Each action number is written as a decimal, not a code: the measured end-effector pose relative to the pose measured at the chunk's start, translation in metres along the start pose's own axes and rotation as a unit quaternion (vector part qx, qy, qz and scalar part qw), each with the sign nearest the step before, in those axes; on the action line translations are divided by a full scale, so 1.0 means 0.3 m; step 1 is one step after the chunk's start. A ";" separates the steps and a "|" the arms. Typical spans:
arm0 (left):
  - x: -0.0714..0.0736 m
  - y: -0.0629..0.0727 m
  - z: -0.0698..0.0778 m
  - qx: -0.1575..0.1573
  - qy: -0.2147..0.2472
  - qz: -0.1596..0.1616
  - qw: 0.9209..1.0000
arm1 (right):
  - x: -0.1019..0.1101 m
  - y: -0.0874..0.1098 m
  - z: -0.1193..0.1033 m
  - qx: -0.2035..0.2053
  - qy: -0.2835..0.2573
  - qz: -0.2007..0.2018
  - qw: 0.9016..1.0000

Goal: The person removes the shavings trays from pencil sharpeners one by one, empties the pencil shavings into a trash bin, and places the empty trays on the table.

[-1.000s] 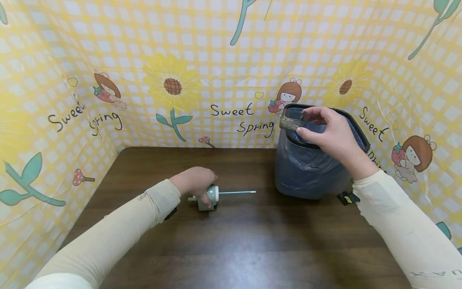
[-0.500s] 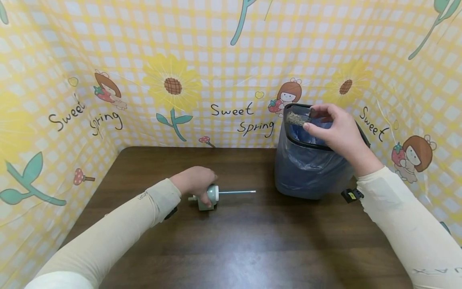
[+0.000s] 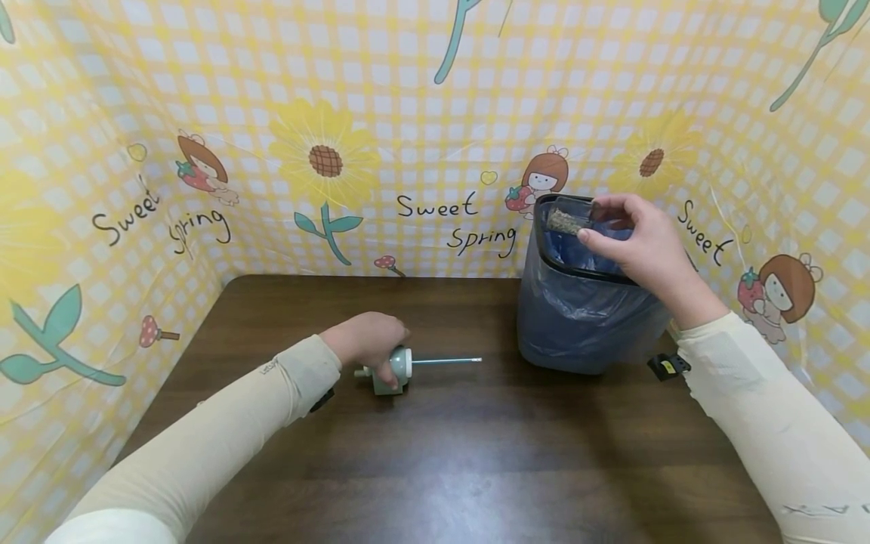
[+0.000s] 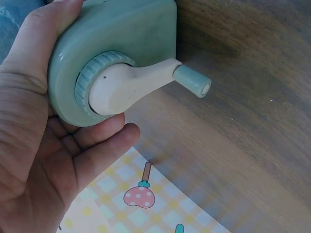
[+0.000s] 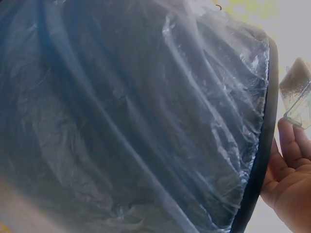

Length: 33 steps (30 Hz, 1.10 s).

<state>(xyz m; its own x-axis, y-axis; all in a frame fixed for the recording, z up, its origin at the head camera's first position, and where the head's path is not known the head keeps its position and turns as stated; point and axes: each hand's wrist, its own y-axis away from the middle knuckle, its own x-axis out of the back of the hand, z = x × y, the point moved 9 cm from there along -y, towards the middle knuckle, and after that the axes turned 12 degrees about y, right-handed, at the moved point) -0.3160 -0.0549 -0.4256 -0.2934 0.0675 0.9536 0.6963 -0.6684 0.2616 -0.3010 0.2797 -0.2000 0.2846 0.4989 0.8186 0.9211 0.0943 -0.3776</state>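
Observation:
My left hand (image 3: 370,336) grips a green crank pencil sharpener (image 4: 146,29) low over the table, thumb on its near side. Its white crank arm (image 4: 133,87) with a green knob points away from the palm in the left wrist view. A blue-green pencil (image 3: 445,360) sticks out of the sharpener to the right. My right hand (image 3: 646,245) pinches a clear shavings drawer (image 3: 574,205) by one end, tilted over the mouth of a bin. Grey-brown pencil shavings (image 3: 564,221) lie along the drawer's lower side.
The bin (image 3: 571,317), lined with a bluish plastic bag, stands at the table's back right; its black rim (image 3: 578,273) runs just below my right hand. A yellow checked cloth (image 3: 421,136) closes off the back and sides of the dark wooden table (image 3: 435,453).
My right hand has moved a little to the right, bringing the drawer farther over the bin and tipping it. The left hand and the sharpener have stayed put.

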 end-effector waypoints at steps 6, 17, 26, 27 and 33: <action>0.001 0.000 -0.001 -0.001 -0.003 0.001 1.000 | 0.007 0.003 0.016 -0.004 0.004 0.007 1.000; -0.007 -0.005 -0.008 0.003 -0.001 -0.002 1.000 | 0.016 0.001 0.050 -0.012 0.012 0.014 1.000; -0.006 -0.007 -0.005 0.002 -0.005 -0.004 1.000 | 0.028 -0.002 0.065 -0.010 0.012 0.017 1.000; -0.005 -0.006 -0.005 0.003 -0.005 -0.005 1.000 | 0.029 0.000 0.067 -0.010 0.013 0.017 1.000; -0.005 -0.004 -0.005 0.006 -0.001 -0.007 1.000 | 0.037 0.008 0.077 -0.013 0.024 0.013 1.000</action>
<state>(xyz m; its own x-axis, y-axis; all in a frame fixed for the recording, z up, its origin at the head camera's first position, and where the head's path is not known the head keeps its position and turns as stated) -0.3174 -0.0553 -0.4274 -0.3020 0.0783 0.9501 0.6997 -0.6587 0.2767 -0.3017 0.3053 -0.2016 0.3197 0.4583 0.8293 0.9197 0.0602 -0.3879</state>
